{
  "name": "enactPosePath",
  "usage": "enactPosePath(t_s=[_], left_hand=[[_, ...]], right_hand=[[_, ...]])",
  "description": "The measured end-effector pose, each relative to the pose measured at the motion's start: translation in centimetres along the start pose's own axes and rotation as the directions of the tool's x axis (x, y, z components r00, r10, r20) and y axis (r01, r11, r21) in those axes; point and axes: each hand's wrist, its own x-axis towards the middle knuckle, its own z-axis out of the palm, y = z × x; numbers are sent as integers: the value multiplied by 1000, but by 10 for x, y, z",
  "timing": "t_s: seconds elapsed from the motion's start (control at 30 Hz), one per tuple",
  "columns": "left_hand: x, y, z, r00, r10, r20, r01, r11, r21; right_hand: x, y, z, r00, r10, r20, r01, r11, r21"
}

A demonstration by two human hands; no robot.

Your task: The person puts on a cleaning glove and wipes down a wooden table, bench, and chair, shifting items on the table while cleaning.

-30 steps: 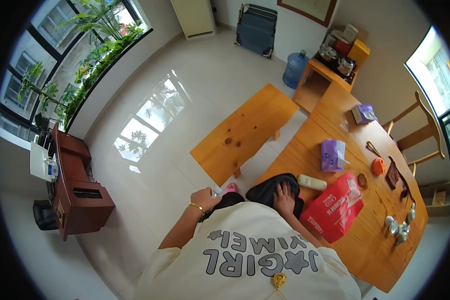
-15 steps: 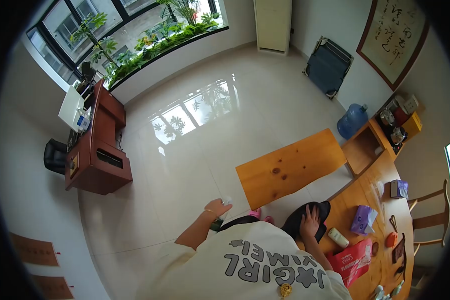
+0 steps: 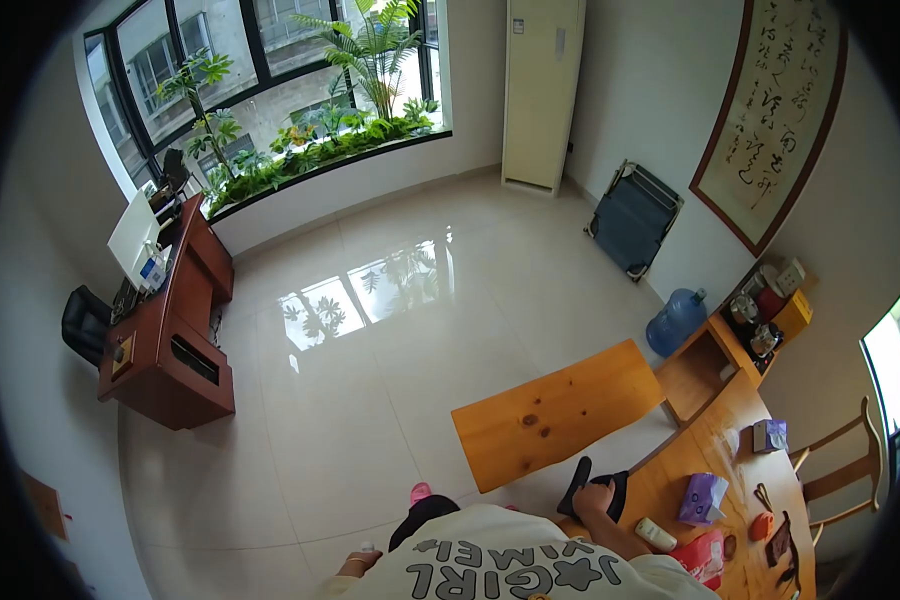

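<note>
My left hand [image 3: 360,562] hangs low at the bottom of the view, left of my body. Its fingers are closed around a small whitish object [image 3: 370,547], too small to name. Over the table's near left edge, my right hand [image 3: 595,499] is closed on a dark, soft-looking black object [image 3: 620,492]. One part of it sticks up to the left of the fingers; its kind is unclear. Beside that hand stands the wooden table [image 3: 715,425], with a pale bottle [image 3: 655,535] lying on it. A red bag [image 3: 702,557] is partly hidden by my right arm.
Ahead is a wooden bench [image 3: 560,410]. Purple tissue packs [image 3: 703,499] and small items sit on the table. A blue water bottle [image 3: 676,322] and folded cot [image 3: 635,220] are by the right wall; a red-brown desk [image 3: 170,365] stands left. My pink shoe [image 3: 421,492] steps forward.
The view has tilted up, showing more of the window and cabinet. My right hand went from lying spread on the black object to gripping it. My left hand moved down and left.
</note>
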Motion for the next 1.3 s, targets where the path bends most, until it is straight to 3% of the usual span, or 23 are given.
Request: enactPosePath(t_s=[0.03, 0.13, 0.2, 0.27, 0.3, 0.33, 0.37, 0.4, 0.47, 0.53, 0.63, 0.73, 0.77, 0.87, 0.93, 0.97, 1.03, 1.07, 1.13, 1.17, 1.2, 1.27, 1.3], left_hand=[[0, 7, -6, 1000, 20, -15, -19, 998, 53], [-7, 23, -39, 995, 91, -44, -80, 975, 209], [-1, 21, -69, 988, 153, -21, -143, 958, 249], [90, 5, -73, 982, 173, -77, -175, 984, -23], [128, 2, -78, 990, 108, -86, -127, 954, -271], [137, -3, -96, 976, 211, -51, -215, 901, -376], [121, -5, -130, 957, 282, -62, -287, 902, -324], [101, -10, -154, 960, 265, -92, -277, 852, -445], [122, -21, -180, 906, 333, -262, -416, 817, -399], [100, -31, -219, 913, 344, -218, -407, 782, -471], [102, -27, -259, 898, 401, -179, -430, 721, -542], [125, -11, -292, 822, 552, -137, -529, 653, -542], [105, -1, -315, 779, 621, -83, -550, 614, -567], [85, 54, -369, 642, 767, -2, -601, 501, -623], [56, 92, -402, 480, 873, -81, -713, 335, -616], [51, 112, -411, 480, 874, -75, -715, 340, -611], [43, 153, -429, 311, 945, -101, -766, 187, -615], [34, 168, -441, 308, 946, -98, -770, 187, -609], [16, 196, -467, 206, 972, -109, -847, 122, -517], [26, 214, -476, 255, 959, -120, -904, 193, -382], [19, 227, -491, 253, 960, -118, -909, 194, -370], [6, 257, -518, 393, 919, -11, -876, 371, -307], [6, 275, -521, 339, 941, -8, -856, 305, -417]], right_hand=[[2, -4, -8, 989, 15, 146, -7, 999, -53], [20, -9, 21, 978, -38, 205, 65, 990, -126], [23, -25, 10, 936, -9, 352, 67, 986, -153], [22, -49, -4, 902, 32, 431, 29, 991, -134], [26, -61, 5, 902, 19, 432, 25, 995, -95], [30, -73, 14, 902, 5, 432, 21, 998, -57], [32, -87, 15, 898, -2, 441, 18, 999, -32], [37, -110, 13, 894, -17, 447, 19, 1000, -1], [49, -162, 8, 883, -59, 465, 6, 993, 114], [59, -221, 2, 867, -121, 484, -72, 930, 361], [75, -316, -19, 828, -212, 519, -336, 554, 762], [88, -403, -55, 843, -291, 453, -423, 162, 892], [94, -430, -69, 863, -314, 396, -383, 105, 918], [117, -488, -109, 920, -367, 135, -114, 80, 990], [96, -521, -181, 841, -541, -28, 79, 71, 994], [84, -536, -212, 844, -536, -27, 74, 66, 995], [70, -557, -256, 779, -616, -114, 144, -1, 990], [77, -561, -262, 699, -704, -125, 142, -34, 989], [75, -569, -293, 552, -834, -1, 103, 67, 992], [90, -573, -287, 511, -859, 26, 120, 102, 988], [102, -577, -284, 469, -881, 53, 140, 133, 981], [131, -580, -275, 495, -865, 81, 65, 129, 989], [149, -582, -267, 511, -854, 96, 8, 116, 993]])
